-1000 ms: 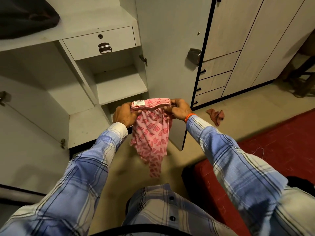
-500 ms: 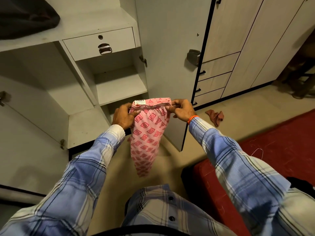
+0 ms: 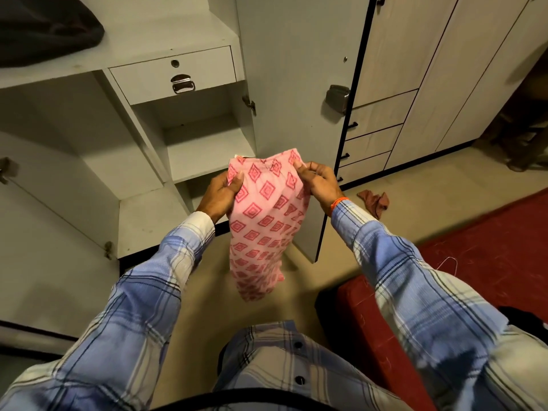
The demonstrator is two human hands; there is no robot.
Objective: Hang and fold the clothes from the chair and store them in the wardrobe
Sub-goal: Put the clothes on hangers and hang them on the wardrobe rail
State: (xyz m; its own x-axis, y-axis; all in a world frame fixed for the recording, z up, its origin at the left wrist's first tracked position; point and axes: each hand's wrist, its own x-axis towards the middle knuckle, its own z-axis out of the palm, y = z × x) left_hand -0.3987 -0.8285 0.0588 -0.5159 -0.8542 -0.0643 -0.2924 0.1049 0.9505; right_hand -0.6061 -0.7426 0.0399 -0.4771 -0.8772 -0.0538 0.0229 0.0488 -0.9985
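One pink patterned garment (image 3: 264,221) hangs mid-air before the open wardrobe (image 3: 201,149); left hand (image 3: 221,194) and right hand (image 3: 318,180) pinch its top corners. Folding appears unfinished; storing remains, near shelves look unfilled.

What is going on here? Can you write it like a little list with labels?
held thing: pink cloth, hanging down
left hand: grips the cloth's top left edge
right hand: pinches the top right edge
in front: open wardrobe with bare shelves
drawer: closed, metal handle
on floor: small red rag
to the right: red bed
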